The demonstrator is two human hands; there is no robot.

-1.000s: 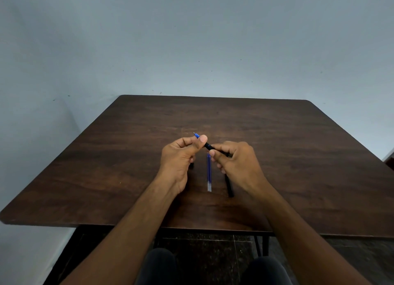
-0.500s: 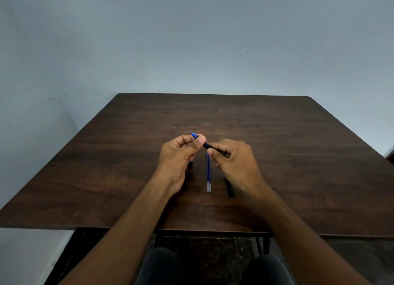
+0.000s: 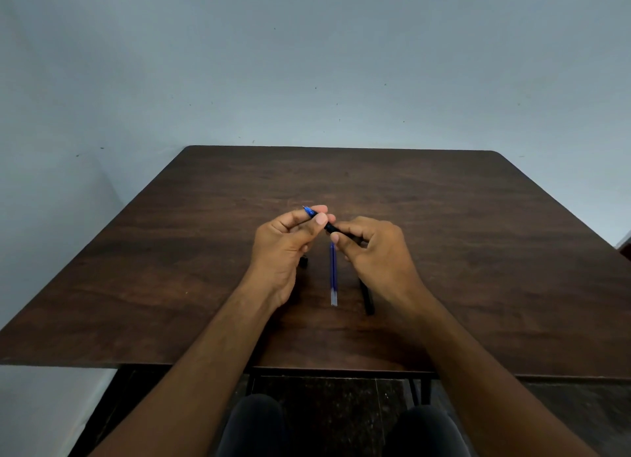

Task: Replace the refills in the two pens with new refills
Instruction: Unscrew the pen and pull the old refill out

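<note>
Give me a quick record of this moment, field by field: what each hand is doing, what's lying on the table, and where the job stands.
left hand: pinches the blue tip end of the held pen
right hand: grips the black barrel of that pen
on table: blue refill between the hands; black pen partly under the right wrist; small dark piece by the left hand
stage: held pen being worked at its tip; whether opening or closing is unclear
</note>
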